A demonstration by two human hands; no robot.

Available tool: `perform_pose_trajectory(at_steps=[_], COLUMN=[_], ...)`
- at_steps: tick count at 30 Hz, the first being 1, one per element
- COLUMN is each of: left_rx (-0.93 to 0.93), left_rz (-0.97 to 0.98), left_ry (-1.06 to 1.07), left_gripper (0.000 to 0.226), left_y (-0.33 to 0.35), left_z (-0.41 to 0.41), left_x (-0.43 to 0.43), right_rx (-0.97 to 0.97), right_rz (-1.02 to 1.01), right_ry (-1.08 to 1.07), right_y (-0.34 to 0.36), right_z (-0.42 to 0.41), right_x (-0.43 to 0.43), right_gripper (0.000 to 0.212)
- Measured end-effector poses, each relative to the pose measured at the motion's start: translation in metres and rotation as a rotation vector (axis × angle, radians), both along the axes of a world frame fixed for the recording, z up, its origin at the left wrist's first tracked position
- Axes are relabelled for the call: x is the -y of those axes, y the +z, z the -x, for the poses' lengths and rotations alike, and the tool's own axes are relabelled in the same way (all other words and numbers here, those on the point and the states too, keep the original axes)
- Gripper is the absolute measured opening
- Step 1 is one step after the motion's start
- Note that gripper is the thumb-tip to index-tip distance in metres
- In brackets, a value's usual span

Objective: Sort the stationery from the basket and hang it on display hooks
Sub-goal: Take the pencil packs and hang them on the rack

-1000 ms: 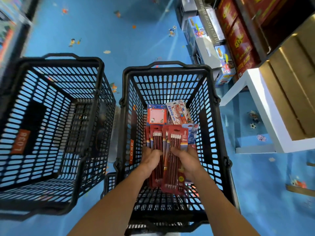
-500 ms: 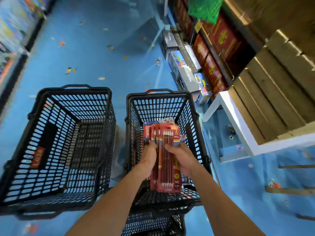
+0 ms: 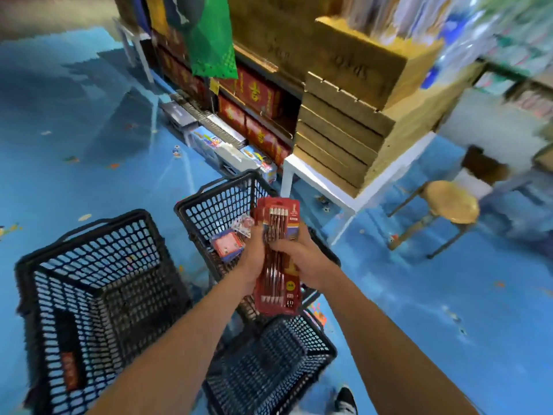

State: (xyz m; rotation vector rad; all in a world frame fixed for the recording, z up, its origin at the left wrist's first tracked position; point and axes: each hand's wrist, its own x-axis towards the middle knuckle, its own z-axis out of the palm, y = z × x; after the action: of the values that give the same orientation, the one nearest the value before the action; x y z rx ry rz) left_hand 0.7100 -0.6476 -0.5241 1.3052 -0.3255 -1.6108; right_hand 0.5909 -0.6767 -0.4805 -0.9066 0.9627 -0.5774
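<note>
Head view: we hold a stack of red pencil packs [image 3: 279, 223] upright above the middle basket [image 3: 214, 214]. Our left hand [image 3: 254, 253] grips the stack's left edge and our right hand [image 3: 303, 257] curls round its right side. A pink card pack [image 3: 227, 245] lies in that basket. A second black basket [image 3: 89, 280] stands to the left, a third [image 3: 269, 363] nearer our feet. Wooden crates [image 3: 335, 136] sit on a white table [image 3: 317, 181] to the right, with a round stool [image 3: 450, 202] beyond.

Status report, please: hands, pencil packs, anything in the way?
Both left hand and right hand grip the red pencil packs. Packs held above the middle basket. No hooks in view; nothing blocks the hands.
</note>
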Motion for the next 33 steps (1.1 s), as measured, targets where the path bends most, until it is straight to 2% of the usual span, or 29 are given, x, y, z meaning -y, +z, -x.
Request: perform_pose_trajectory(at_steps=[5,7,10,14,16,19,24,27,30,33], left_rx=[-0.065,-0.119,-0.115,-0.061,-0.015,0.051,0.083,0.084,0.064,0.031], left_rz=[0.031,0.030,0.033,0.072,0.089,0.116,0.198,0.294,0.334,0.365], left_ry=[-0.149,-0.232,-0.380,-0.563,-0.696,-0.900,-1.157,-1.257,-1.358,-1.498], left_gripper=[0.072,0.075,0.071,0.070,0.071,0.078,0.108,0.098,0.086,0.103], left_y=[0.058,0.068,0.081,0.085,0.091,0.108,0.134,0.167,0.187,0.198], left_z=[0.068,0.107,0.170,0.264,0.324,0.422,0.577,0.654,0.727,0.790], left_x=[-0.013,-0.017,-0.028,-0.043,-0.064,-0.109,-0.211,-0.288,-0.357,-0.425], right_rx=[-0.036,-0.025,0.019,0.061,0.077,0.067,-0.011,-0.084,-0.136,-0.174], right_rz=[0.063,0.093,0.135,0.159,0.157,0.172,0.234,0.264,0.316,0.341], right_ry=[-0.209,-0.305,-0.445,-0.650,-0.737,-0.887,-1.090,-1.243,-1.375,-1.519], right_y=[0.030,0.039,0.046,0.066,0.079,0.093,0.119,0.133,0.150,0.164], right_z=[0.065,0.103,0.167,0.255,0.316,0.411,0.549,0.617,0.675,0.717], right_x=[-0.032,-0.047,-0.073,-0.121,-0.159,-0.229,-0.355,-0.430,-0.507,-0.584], right_gripper=[0.059,0.053,0.041,0.054,0.046,0.029,0.032,0.030,0.018,0.016])
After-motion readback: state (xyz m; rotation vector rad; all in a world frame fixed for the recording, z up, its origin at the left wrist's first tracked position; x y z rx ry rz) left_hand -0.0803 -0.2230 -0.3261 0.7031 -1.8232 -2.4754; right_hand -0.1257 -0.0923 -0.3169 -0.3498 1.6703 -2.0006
